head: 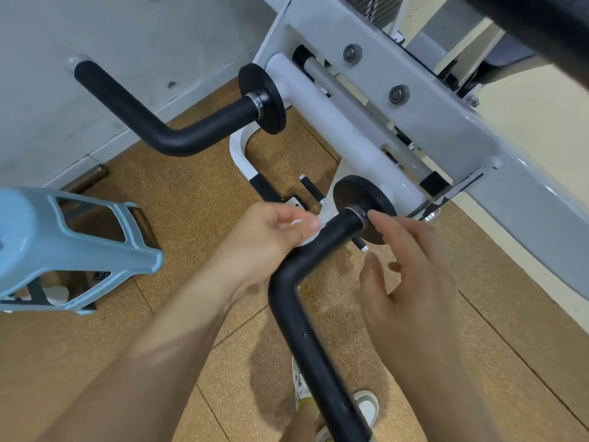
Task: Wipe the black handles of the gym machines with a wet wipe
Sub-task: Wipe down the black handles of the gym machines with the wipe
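The cork-coloured floor (191,218) spreads beneath the near handle (296,301), a black bent bar that runs from the lower middle of the view up to the machine. The grey and white machine frame (446,100) crosses above and to the right of the near handle, and the handle's upper end joins it. A pale wall (95,27) stands far up and left of the near handle. A light blue plastic stool (47,237) sits well to the left of it on the floor. The far handle (153,122), of the same bent black shape, lies up and left of the near handle, well apart from it.

The right hand (411,269) hovers just right of the near handle's bend, its fingers loose and spread with nothing in them. Its forefinger reaches to the metal collar at the handle's top, and I cannot tell whether it touches. The left hand (267,237) is against the left side of the near handle's upper stretch, fingers curled and pinching the wipe.

A black disc (353,189) caps the top of the near handle. A white shoe (366,406) shows on the floor just right of the handle's lower end. The wet wipe (311,238), white and mostly hidden in the left fingers, is pressed to the near handle's left side, just below the collar.
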